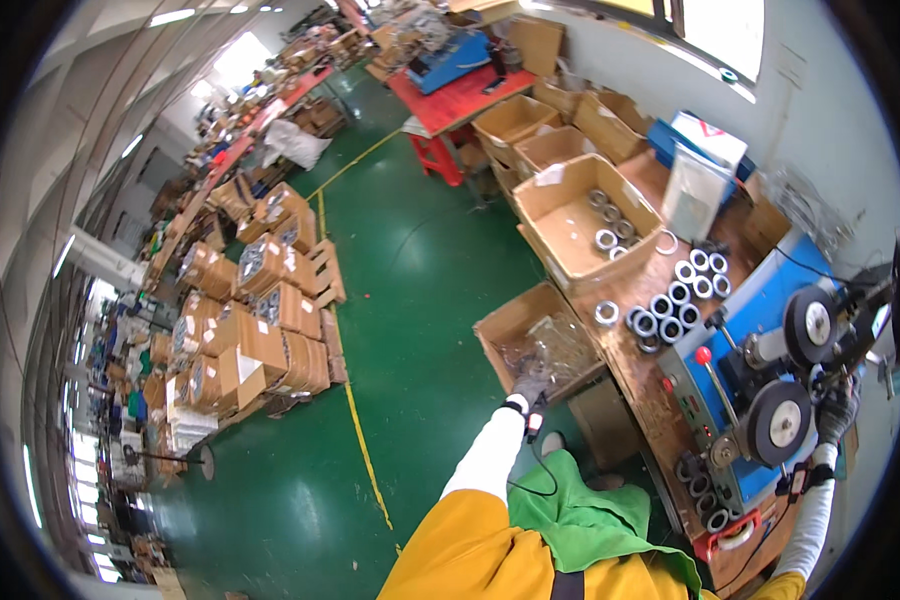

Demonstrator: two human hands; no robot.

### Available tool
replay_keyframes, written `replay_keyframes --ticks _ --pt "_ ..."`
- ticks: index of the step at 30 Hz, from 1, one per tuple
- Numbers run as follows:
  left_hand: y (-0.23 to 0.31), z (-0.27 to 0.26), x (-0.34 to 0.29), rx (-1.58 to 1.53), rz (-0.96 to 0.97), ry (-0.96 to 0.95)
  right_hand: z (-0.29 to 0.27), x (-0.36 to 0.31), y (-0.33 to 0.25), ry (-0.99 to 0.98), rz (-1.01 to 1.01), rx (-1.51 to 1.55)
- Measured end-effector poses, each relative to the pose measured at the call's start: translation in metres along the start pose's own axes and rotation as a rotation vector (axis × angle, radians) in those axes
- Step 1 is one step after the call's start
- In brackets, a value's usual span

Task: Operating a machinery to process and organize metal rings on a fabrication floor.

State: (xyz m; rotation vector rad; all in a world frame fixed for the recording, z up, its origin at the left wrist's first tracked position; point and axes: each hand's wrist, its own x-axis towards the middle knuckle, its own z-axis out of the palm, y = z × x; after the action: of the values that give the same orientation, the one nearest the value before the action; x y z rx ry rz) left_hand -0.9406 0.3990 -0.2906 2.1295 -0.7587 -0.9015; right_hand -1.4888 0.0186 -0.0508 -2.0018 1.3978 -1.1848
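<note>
My left hand (533,384), in a dark grey glove, reaches down to the near side of an open cardboard box (498,335) that holds crumpled clear plastic (560,345). Its fingers blur into the plastic, so their grip does not show. On the right, my right hand (838,410), gloved too, is closed beside a blue bench machine (760,300) with two black wheels (778,422). What lies in those fingers is hidden. Several metal rings (678,293) stand grouped on the wooden bench next to the machine; more rings (702,492) lie at its near side.
A large open carton (540,200) with rings inside stands on the bench. A red-knobbed lever (704,356) sticks up from the machine. A red-handled tool (735,535) lies at the bench's near end. Stacked cartons (270,265) stand left of a yellow floor line (365,455).
</note>
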Motion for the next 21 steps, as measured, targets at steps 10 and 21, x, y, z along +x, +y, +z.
replay_keyframes --ticks 10,21 --pt "-0.177 -0.173 -0.165 -0.215 -0.771 0.488 0.083 0.002 0.002 -0.075 0.075 0.331" --pt "-0.310 -0.097 -0.348 -0.341 -1.151 0.606 0.177 0.080 -0.027 -0.234 -0.130 0.314"
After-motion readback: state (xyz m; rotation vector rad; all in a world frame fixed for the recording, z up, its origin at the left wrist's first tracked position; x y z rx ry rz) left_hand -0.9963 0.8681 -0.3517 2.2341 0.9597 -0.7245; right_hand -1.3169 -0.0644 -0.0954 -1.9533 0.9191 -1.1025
